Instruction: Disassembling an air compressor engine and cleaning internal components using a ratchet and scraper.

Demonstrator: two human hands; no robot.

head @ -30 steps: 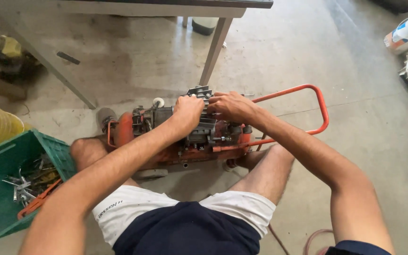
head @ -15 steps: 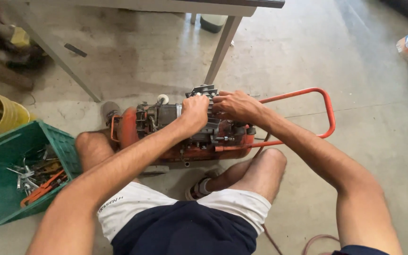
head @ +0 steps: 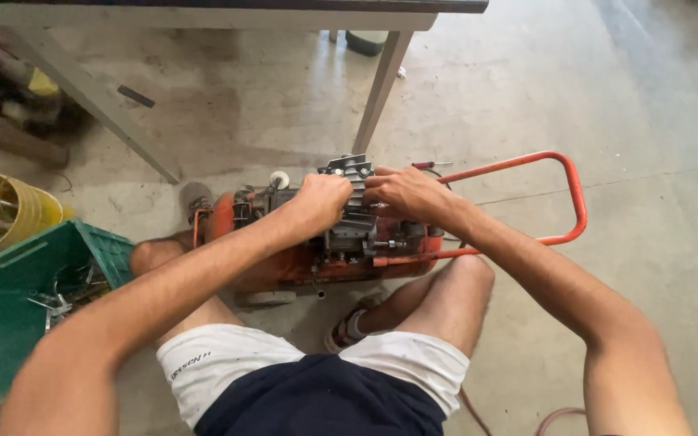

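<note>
Where both hands meet, the orange compressor (head: 300, 258) carries a grey finned block (head: 355, 211).

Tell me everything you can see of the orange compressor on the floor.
The compressor lies on the concrete floor between the person's legs. It has a scuffed orange tank, a grey finned metal motor block on top, a dark wheel at its left end and an orange tube handle at the right. The left hand and right hand both grip the finned block.
</note>
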